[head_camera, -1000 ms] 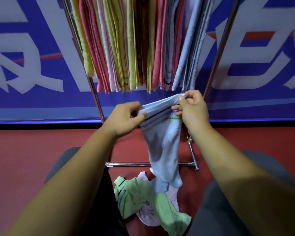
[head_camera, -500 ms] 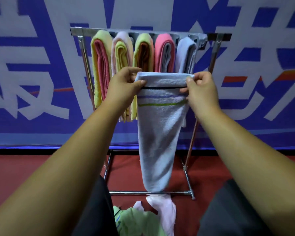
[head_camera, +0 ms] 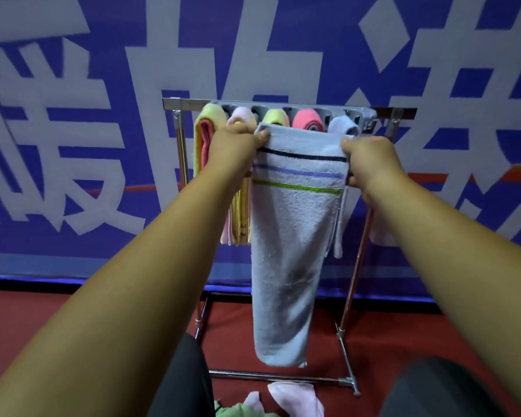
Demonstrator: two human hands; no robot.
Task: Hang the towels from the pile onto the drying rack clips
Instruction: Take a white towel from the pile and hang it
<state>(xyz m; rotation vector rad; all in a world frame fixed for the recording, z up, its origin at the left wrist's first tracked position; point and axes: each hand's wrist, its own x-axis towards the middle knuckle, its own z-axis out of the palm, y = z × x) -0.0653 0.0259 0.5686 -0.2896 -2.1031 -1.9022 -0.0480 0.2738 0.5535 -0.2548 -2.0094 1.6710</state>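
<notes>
At the person's feet the pile (head_camera: 283, 400) of pink and green towels lay on the red floor. The tail of the pale blue striped towel (head_camera: 289, 236), which a second earlier had trailed into that pile, now hung clear above the base bar of the drying rack (head_camera: 355, 266). The towel had been lifted and stretched flat, and its top hem had risen from below the hung towels to just under the row of clips (head_camera: 367, 118). By my judgement that put the job at the clipping step, with the hem to be fed into what seemed a free clip at the right end. The left hand (head_camera: 232, 152) pinched the top left corner, thumb on the front and fingers curled behind. The right hand (head_camera: 370, 161) clamped the right edge, its fingers (head_camera: 348, 145) closed on the cloth. Beyond, yellow, pink, green, coral and pale blue towels hung folded from the rack, against a blue banner (head_camera: 73, 145).
</notes>
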